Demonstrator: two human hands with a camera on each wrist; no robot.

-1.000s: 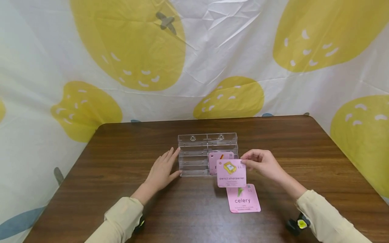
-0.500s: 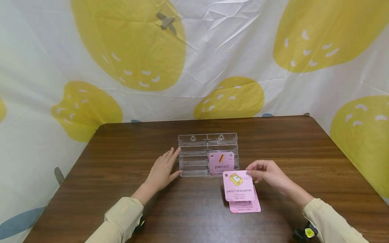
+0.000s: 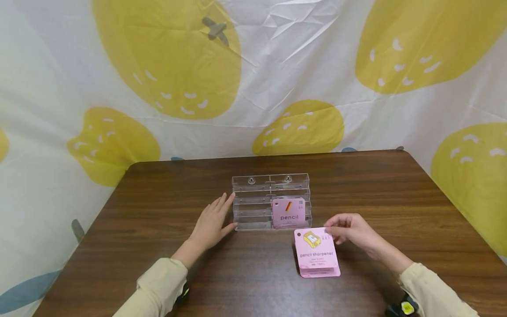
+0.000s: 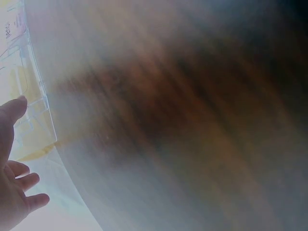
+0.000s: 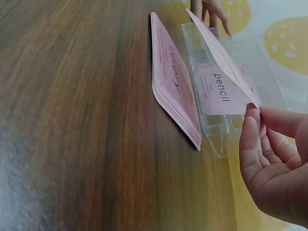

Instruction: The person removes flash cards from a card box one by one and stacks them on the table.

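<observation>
My right hand (image 3: 354, 233) pinches the corner of a pink pencil sharpener card (image 3: 315, 246). In the right wrist view that card is tilted and apart from a small stack of pink cards (image 5: 168, 79) on the table, with the celery card on top. My left hand (image 3: 211, 221) rests with straight fingers against the left side of a clear tiered card rack (image 3: 251, 213). A pink pencil card (image 3: 288, 214) stands in the rack's lower right compartment. From the head view the held card hides most of the stack.
The brown wooden table (image 3: 166, 193) runs back to a white curtain (image 3: 190, 136) with yellow fruit prints. A wrist camera (image 3: 404, 306) sits at the right sleeve.
My right hand has drawn the pencil sharpener card away from the rack, toward me and slightly right, over the celery card. The pencil card is now uncovered. My left hand stays put.
</observation>
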